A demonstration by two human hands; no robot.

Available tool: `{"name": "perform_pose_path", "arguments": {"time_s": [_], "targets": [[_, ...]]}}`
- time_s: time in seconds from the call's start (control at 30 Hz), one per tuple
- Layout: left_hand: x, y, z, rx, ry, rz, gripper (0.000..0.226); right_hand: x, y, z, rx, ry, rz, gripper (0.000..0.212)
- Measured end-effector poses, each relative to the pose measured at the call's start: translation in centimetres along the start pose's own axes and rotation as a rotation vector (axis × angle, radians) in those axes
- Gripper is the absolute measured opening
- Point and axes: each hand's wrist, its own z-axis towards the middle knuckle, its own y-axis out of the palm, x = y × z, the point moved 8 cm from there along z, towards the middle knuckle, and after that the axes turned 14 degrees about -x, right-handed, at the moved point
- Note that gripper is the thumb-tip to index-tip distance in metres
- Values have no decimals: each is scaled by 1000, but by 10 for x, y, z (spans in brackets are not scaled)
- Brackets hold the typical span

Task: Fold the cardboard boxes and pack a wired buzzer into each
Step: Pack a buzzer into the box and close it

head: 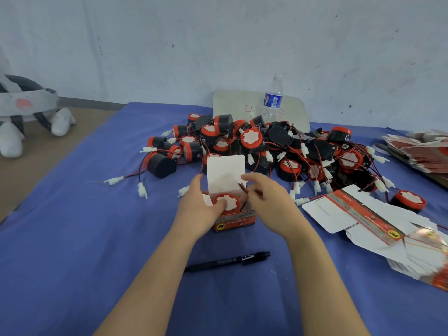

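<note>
A small open cardboard box (234, 218) stands on the blue table cover (72, 238), its white lid flap (226, 172) upright at the far side. A wired buzzer (226, 202) sits inside the box, red-and-white face up. The left hand (198, 207) wraps the box's left side, thumb resting on the buzzer face. The right hand (266, 202) pinches the buzzer's red-and-black wires (242, 189) above the box's right edge. A buzzer pile (266, 146) lies beyond; flat boxes (378, 221) lie to the right; a black pen (228, 261) lies nearer.

two bare forearms, left hand (198, 204) and right hand (269, 202) ungloved, sleeveless.
</note>
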Motion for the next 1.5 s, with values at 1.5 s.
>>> {"name": "perform_pose_path", "arguments": {"time_s": [1.5], "targets": [[1, -1, 0, 17, 14, 46, 78, -6, -2, 0, 147, 84, -404, 27]]}}
